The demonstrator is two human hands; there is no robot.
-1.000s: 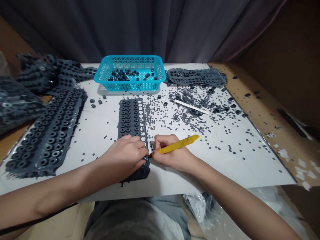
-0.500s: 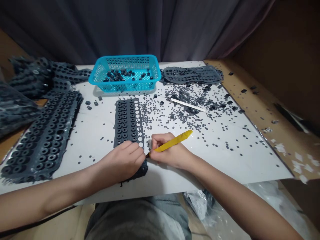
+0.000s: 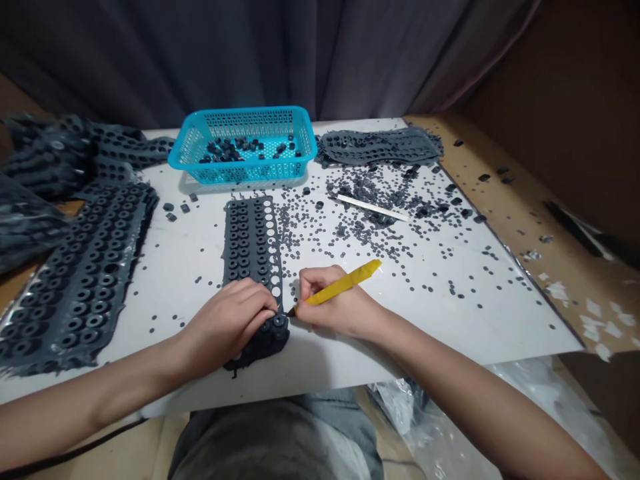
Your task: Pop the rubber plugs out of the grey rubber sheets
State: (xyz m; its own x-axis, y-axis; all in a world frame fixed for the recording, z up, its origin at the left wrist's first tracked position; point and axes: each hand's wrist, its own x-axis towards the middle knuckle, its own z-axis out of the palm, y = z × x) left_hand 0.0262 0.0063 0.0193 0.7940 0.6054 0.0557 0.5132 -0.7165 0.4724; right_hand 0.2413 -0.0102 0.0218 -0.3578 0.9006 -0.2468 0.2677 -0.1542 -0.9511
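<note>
A dark grey rubber sheet with rows of raised ring-shaped parts lies on the white board. Its right-hand row is mostly open holes, with ring parts left at the near end. My left hand rests on the near part of the sheet, its fingers bent and closed at the right edge; the thumb is mostly hidden. In my right hand is a yellow pen-like tool, gripped like a pencil. Its dark pointed tip touches or nearly touches the sheet's right edge, beside my left fingertips.
A blue basket holding small black parts stands at the back. Larger rubber sheets lie to the left, another sheet at the back right. Small dark discs are scattered around a white stick. White scraps lie at right.
My left hand has shifted left and opened its grip slightly, uncovering ring parts at the sheet's near end. The tool's tip stays at the sheet's edge. The view has moved slightly.
</note>
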